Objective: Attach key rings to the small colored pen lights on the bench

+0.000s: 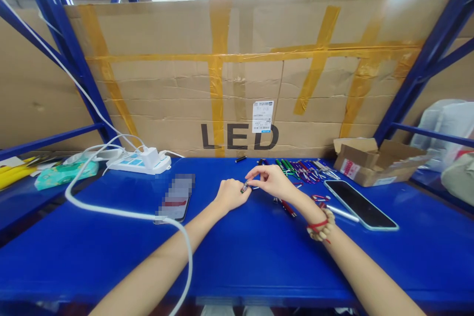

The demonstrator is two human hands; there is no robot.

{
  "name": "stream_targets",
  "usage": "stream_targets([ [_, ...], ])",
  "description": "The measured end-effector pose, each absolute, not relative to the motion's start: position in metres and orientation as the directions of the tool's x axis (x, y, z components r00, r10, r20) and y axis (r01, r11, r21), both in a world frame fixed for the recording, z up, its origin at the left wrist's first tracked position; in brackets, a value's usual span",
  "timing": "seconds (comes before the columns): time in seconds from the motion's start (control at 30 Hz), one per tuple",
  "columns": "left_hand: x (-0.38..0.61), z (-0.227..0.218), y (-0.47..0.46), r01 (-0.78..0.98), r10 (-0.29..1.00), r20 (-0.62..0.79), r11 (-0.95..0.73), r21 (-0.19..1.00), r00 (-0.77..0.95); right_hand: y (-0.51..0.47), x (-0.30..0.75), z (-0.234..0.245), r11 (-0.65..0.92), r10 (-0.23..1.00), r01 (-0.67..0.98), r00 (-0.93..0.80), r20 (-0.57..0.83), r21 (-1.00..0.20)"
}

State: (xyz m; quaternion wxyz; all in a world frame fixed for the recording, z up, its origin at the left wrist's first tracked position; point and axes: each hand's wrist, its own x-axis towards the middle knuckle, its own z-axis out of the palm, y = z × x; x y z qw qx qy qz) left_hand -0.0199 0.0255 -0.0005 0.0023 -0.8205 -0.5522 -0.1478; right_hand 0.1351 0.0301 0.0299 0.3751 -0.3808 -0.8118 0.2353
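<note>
Above the middle of the blue tabletop, my left hand is closed around a small metal piece, silver with a touch of green at its end. Thumb and forefinger of my right hand pinch at the top of that same piece. Its exact kind is too small to make out. Behind my right hand lie several slender metal pieces, among them green ones and purple ones. Dark red pieces lie under my right forearm, and a black one is at the back.
A phone lies to the left, and another phone beside a white stick to the right. An opened cardboard box stands back right. A white cable loops from the power strip across my left forearm.
</note>
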Motion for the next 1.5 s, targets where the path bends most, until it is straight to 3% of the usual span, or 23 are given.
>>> stream_targets([
  [0.67, -0.022, -0.002, 0.028, 0.858, 0.853, 0.217, -0.503, 0.100, 0.475, 0.032, 0.142, 0.032, 0.514, 0.829, 0.435, -0.474, 0.298, -0.739],
  [0.93, -0.022, 0.000, 0.026, 0.843, 0.842, 0.198, -0.527, 0.110, 0.501, 0.030, 0.142, 0.028, 0.332, 0.870, 0.376, -0.477, 0.127, -0.865],
  [1.5, -0.022, -0.002, 0.021, 0.846, 0.839, 0.163, -0.532, 0.039, 0.520, 0.021, 0.124, 0.021, 0.127, 0.940, 0.390, -0.340, -0.015, -0.912],
])
